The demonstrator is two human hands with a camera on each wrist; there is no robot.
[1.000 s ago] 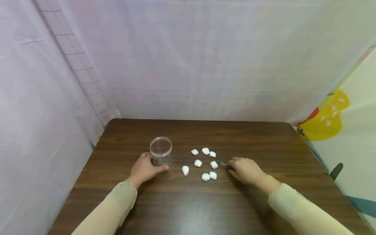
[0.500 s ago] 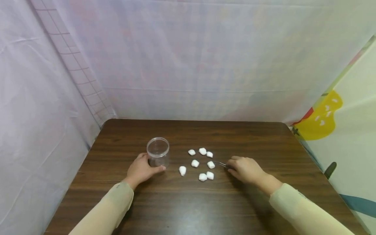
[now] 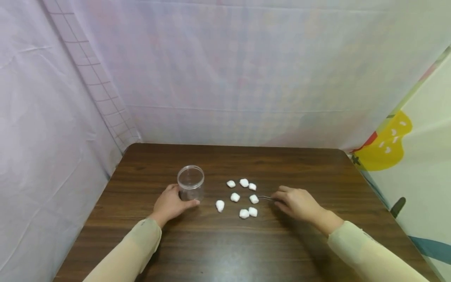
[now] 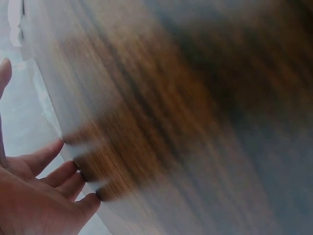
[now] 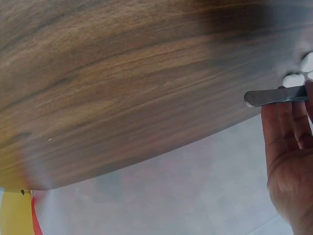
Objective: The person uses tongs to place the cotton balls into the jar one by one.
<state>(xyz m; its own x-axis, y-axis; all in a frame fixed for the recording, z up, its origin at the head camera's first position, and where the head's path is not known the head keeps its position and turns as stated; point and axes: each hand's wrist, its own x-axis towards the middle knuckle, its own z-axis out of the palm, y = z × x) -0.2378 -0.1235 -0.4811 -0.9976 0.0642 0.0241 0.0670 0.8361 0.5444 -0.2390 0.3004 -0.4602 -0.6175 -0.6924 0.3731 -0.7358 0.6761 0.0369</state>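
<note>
In the head view, my left hand [image 3: 170, 204] holds a clear, round jar [image 3: 191, 188] that stands upright and lidless on the table. My fingers lie behind its left side and the thumb along its front. In my right hand [image 3: 299, 203] is a pair of metal tweezers [image 3: 266, 197], tips pointing left. The tips meet the right side of a white cotton ball [image 3: 254, 199]; whether they grip it cannot be told. The right wrist view shows the rear end of the tweezers [image 5: 274, 96] jutting past the fingers. Blur in the left wrist view surrounds my left hand [image 4: 44, 196].
Several more cotton balls [image 3: 235, 197] lie scattered between the jar and the tweezers, some touching in pairs. The brown wood-grain table [image 3: 225, 246] ends at a pale curtain [image 3: 225, 78] behind. Another patterned curtain [image 3: 423, 176] hangs at the right.
My right hand has shifted slightly right of the cotton balls, so more of the tweezers shows. Their tips stay at the same ball. The left hand and jar keep their place.
</note>
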